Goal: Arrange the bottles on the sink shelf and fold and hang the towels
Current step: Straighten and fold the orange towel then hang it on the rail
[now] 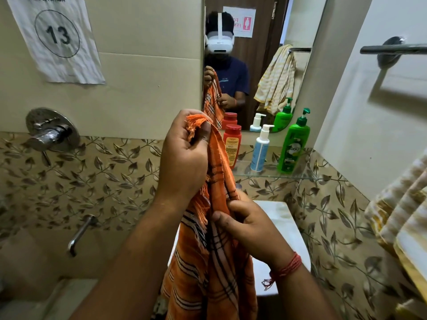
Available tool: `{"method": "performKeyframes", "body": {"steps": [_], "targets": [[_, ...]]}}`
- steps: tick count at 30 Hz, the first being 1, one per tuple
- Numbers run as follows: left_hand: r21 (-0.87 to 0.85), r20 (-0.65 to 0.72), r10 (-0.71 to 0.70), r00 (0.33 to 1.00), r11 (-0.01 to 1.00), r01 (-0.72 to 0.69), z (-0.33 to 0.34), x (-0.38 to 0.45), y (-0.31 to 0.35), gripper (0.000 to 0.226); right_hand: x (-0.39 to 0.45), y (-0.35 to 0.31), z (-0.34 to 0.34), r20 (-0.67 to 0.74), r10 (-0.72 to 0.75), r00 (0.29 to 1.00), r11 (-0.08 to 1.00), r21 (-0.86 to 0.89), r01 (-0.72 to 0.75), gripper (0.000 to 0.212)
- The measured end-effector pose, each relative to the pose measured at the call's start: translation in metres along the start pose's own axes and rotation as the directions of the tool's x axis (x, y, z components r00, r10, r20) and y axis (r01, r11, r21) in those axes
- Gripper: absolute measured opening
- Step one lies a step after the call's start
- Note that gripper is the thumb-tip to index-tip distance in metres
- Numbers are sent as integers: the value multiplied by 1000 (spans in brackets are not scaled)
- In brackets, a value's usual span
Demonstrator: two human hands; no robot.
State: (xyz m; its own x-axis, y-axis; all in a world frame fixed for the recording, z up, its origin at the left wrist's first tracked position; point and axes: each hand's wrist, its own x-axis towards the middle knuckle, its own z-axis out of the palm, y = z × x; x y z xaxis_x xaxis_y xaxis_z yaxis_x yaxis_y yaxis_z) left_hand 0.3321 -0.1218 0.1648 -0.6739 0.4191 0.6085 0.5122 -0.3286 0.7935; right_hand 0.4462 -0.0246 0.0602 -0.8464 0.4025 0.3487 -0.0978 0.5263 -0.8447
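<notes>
Head view: the left hand (184,146) pinches the orange towel's (215,250) fringed top corner, and the right hand (245,225) grips an edge lower down. Find the matching corner, then fold evenly.

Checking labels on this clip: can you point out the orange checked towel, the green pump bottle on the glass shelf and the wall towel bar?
orange checked towel (217,269), head view, on the hanging cloth below both hands
green pump bottle (293,148), head view, on its label
towel bar (392,49), head view, on the rod
</notes>
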Motion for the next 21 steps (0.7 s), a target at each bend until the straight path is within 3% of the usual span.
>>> {"method": "performKeyframes", "body": {"steps": [7,11,13,16,21], "targets": [[64,-117,-30,993,997,37,-9,10,-8,13,-18,24,-5,6,-77,997,996,49,77,48],[80,-131,-26,991,996,36,-6,11,-9,6,-23,28,-8,55,-76,996,991,113,69,36],[81,-141,-34,989,996,45,-5,14,-8,3,-23,30,-7,-38,-44,998,962,269,52,33],[98,-140,-21,990,995,35,-5,17,-8,3,-23,35,-5,-208,112,972,826,563,25,39],[112,-136,-17,991,993,32,-3,16,-10,7,-19,39,-9,-280,190,941,778,628,30,41]]}}
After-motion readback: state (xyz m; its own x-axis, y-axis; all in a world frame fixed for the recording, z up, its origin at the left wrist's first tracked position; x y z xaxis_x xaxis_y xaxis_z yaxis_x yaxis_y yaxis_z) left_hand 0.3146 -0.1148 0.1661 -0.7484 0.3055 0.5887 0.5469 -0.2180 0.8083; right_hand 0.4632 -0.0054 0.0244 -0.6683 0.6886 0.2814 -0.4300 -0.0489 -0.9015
